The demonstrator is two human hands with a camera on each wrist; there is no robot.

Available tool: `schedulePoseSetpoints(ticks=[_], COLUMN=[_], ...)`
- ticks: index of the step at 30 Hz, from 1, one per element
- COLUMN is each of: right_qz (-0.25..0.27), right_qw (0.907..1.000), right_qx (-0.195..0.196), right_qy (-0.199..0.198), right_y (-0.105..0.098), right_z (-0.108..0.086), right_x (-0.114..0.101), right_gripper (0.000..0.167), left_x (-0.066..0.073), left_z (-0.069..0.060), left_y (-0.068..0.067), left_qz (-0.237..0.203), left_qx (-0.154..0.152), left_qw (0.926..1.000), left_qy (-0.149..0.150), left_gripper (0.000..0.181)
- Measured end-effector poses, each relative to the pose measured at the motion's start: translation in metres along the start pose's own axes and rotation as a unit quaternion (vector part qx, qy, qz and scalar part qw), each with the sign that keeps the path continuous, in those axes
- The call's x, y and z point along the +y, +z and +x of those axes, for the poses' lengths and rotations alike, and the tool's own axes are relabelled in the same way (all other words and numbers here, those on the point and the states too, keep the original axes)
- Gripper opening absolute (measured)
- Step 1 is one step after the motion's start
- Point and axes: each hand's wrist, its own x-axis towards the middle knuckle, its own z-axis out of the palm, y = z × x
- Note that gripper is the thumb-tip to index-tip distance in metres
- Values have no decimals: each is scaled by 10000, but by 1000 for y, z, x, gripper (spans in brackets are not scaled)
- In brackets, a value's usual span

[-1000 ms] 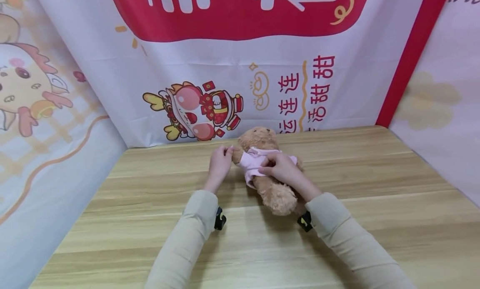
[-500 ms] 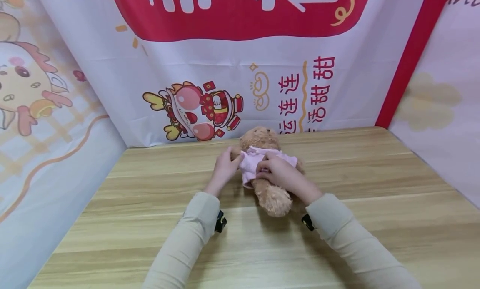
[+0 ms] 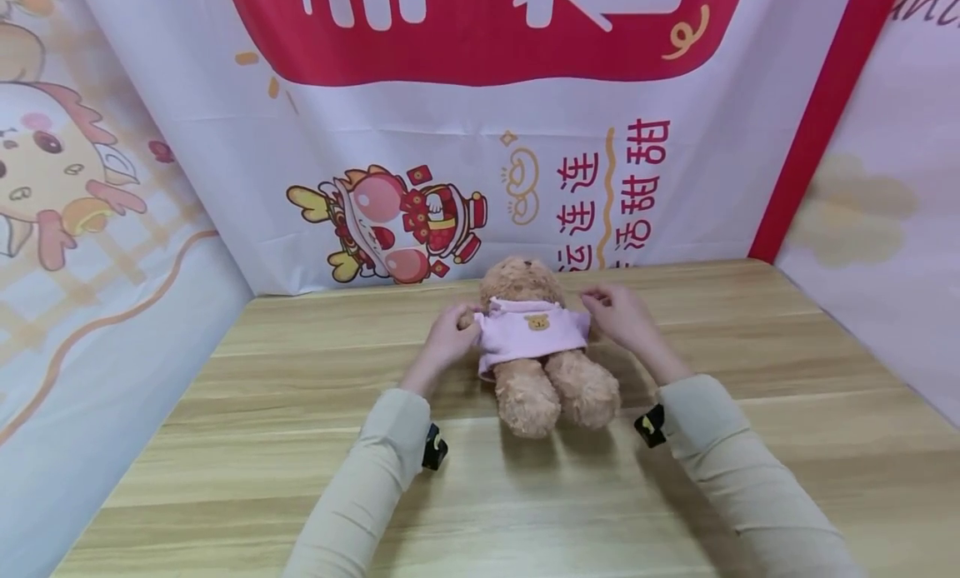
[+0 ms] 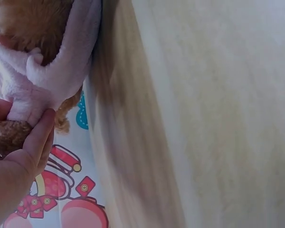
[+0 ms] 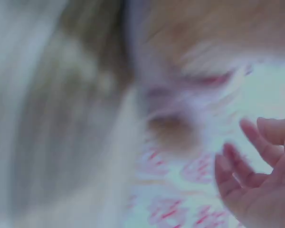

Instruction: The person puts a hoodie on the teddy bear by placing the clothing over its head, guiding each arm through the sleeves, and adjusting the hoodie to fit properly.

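Note:
A brown teddy bear (image 3: pixel 528 399) in a pink shirt (image 3: pixel 510 341) lies on its back in the head view, head toward the cloth backdrop and legs toward me. On the shirt's chest is a small bear-face patch (image 3: pixel 537 322). My left hand (image 3: pixel 450 336) holds the bear's arm at the sleeve on the left. In the left wrist view, thumb and fingers pinch the sleeve cuff (image 4: pixel 28 102) with the furry paw (image 4: pixel 9 135) below it. My right hand (image 3: pixel 626 316) is just off the opposite sleeve, holding nothing. The right wrist view is blurred, with loosely bent fingers apart from the bear.
The bear lies on a wood-grain table (image 3: pixel 300 411). At its far edge hangs a white and red printed backdrop (image 3: pixel 450 112); more printed cloth (image 3: pixel 150 328) stands on the left. A small black device (image 3: pixel 651 426) is strapped at each wrist.
My right hand has left the shirt's lower front and moved up and right, past the other sleeve. The bear has turned to lie straighter, both legs now showing. My left hand keeps its hold.

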Motion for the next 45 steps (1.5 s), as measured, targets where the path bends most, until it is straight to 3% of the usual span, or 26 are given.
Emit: schedulePoseSetpoints(ticks=[3, 6, 9, 15, 19, 24, 26, 32, 35, 40, 45], right_qz=[507, 1322, 1846, 1762, 1639, 1348, 1139, 675, 1025, 1699, 1768], right_qw=[9971, 9848, 9761, 9836, 9863, 9900, 9921, 9977, 9944, 9842, 9822], right_qx=[-407, -873, -788, -60, -54, -253, -241, 75, -57, -408, -624], right_qy=[388, 716, 829, 377, 175, -320, -473, -58, 229, 282, 107], right_y=[6, 17, 25, 26, 22, 21, 20, 15, 13, 10, 9], right_z=[1, 3, 6, 9, 10, 10, 9, 6, 6, 5, 4], right_x=[23, 38, 45, 44, 45, 49, 48, 41, 41, 45, 48], right_gripper=[45, 50, 48, 40, 40, 38, 36, 35, 33, 34, 46], left_x=[-2, -3, -5, -13, -17, -19, -20, -22, -22, -22, -25], left_z=[0, -1, 0, 3, 3, 2, 1, -1, -1, 0, -4], left_y=[4, 7, 7, 4, 0, -2, -3, -7, -8, -9, -13], left_qz=[-46, -208, -204, -30, -226, -516, -424, -95, -251, -639, -1342], left_qx=[54, 76, 64, 253, 250, -155, -260, -117, -110, -501, -1202], left_qw=[10000, 9997, 9996, 9989, 9984, 9966, 9967, 9984, 9983, 9955, 9804], left_qy=[-17, -132, -208, -387, -455, -631, -638, -552, -523, -495, -797], left_gripper=[31, 29, 30, 26, 30, 42, 42, 32, 31, 38, 49])
